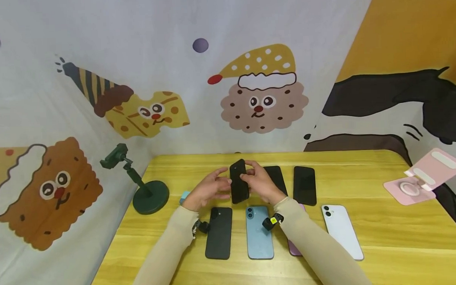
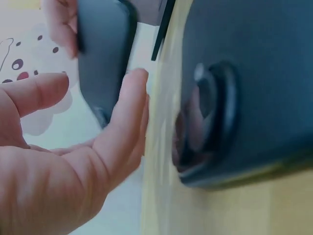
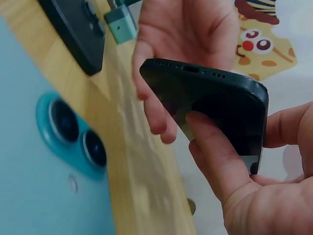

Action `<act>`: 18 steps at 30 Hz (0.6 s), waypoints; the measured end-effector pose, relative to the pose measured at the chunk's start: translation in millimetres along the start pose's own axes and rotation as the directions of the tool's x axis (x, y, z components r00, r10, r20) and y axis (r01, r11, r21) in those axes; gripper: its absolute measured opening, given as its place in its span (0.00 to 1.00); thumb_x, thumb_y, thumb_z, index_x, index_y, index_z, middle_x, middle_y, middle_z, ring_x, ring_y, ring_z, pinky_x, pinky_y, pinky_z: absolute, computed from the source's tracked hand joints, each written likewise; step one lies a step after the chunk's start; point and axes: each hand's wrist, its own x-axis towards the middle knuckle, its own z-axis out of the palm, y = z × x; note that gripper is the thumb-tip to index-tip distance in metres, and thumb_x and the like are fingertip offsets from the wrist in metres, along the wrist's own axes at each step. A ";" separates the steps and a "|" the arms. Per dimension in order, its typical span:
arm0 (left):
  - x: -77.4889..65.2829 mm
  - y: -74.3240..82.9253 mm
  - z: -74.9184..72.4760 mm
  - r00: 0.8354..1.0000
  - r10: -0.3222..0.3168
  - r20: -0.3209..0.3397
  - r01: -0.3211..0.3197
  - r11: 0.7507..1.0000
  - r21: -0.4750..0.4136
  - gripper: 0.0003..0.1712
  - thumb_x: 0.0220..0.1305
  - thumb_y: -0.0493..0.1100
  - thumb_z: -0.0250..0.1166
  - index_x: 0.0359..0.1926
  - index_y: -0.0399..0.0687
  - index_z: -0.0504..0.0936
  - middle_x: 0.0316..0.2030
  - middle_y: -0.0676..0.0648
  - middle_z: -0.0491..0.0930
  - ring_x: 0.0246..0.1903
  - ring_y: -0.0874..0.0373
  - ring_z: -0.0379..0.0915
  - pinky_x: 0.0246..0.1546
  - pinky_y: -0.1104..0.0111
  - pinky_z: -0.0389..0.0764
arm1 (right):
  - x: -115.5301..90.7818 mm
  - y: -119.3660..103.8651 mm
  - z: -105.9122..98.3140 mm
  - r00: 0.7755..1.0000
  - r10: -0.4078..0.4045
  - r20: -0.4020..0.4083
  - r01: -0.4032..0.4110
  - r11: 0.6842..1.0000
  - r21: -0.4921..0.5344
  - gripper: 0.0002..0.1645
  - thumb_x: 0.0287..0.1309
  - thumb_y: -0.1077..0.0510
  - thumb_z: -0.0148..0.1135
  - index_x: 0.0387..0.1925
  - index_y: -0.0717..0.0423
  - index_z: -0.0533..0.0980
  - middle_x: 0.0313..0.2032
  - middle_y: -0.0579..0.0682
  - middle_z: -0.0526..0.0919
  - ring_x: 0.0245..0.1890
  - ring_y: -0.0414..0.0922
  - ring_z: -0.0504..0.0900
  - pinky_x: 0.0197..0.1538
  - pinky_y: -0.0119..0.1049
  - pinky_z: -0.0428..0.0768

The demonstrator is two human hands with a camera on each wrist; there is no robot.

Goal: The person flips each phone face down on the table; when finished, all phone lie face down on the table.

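Note:
My right hand (image 1: 260,181) grips a black phone (image 1: 238,182) between thumb and fingers and holds it upright over the back of the table. In the right wrist view, the charging port on the end of this black phone (image 3: 205,71) faces the camera. Close to its other side is my left hand (image 1: 211,188), its thumb and fingers spread apart. The left wrist view shows the left hand (image 2: 83,166) with fingertips right by the phone's edge. Below the hands lie a dark phone (image 1: 219,235) and a light blue phone (image 1: 259,238), camera sides up.
A purple phone (image 1: 295,248) is partly hidden under the right sleeve, with a white phone (image 1: 342,230) farther right. Two black phones (image 1: 305,186) lie behind them. A green phone stand (image 1: 150,197) is at the left, a pink folding stand (image 1: 421,177) at the right.

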 end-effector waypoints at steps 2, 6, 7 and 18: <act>0.0 -1.8 -1.0 1.000 -0.006 0.006 0.006 1.000 -0.012 0.46 0.77 0.40 0.64 0.86 0.58 0.49 0.69 0.35 0.72 0.60 0.43 0.81 0.55 0.49 0.88 | -2.6 -2.5 1.1 1.000 0.002 0.010 -0.002 1.000 0.018 0.38 0.77 0.62 0.57 0.82 0.50 0.55 0.65 0.68 0.74 0.53 0.59 0.87 0.46 0.53 0.91; -0.1 -3.9 -1.8 1.000 0.002 0.014 -0.002 1.000 -0.026 0.49 0.75 0.37 0.67 0.86 0.64 0.49 0.60 0.37 0.74 0.55 0.45 0.83 0.51 0.50 0.89 | -5.7 -6.4 1.7 1.000 -0.002 0.023 0.002 0.999 0.032 0.39 0.76 0.62 0.58 0.82 0.50 0.55 0.64 0.67 0.74 0.53 0.59 0.87 0.46 0.54 0.90; -0.3 -3.9 -1.8 1.000 0.008 0.014 -0.008 1.000 -0.026 0.50 0.75 0.37 0.67 0.85 0.65 0.50 0.58 0.38 0.74 0.54 0.46 0.83 0.50 0.51 0.90 | -6.0 -6.7 0.6 1.000 -0.009 0.022 0.008 1.000 0.023 0.39 0.76 0.63 0.58 0.81 0.50 0.56 0.64 0.67 0.75 0.52 0.59 0.88 0.46 0.54 0.91; -0.9 -0.1 -5.1 0.999 0.025 0.024 -0.027 0.998 0.062 0.51 0.74 0.35 0.66 0.86 0.65 0.49 0.54 0.39 0.75 0.44 0.51 0.85 0.47 0.58 0.90 | -2.6 -2.0 -20.7 0.997 -0.051 0.064 0.063 0.978 -0.200 0.42 0.73 0.56 0.66 0.81 0.48 0.59 0.61 0.65 0.80 0.33 0.51 0.89 0.37 0.51 0.91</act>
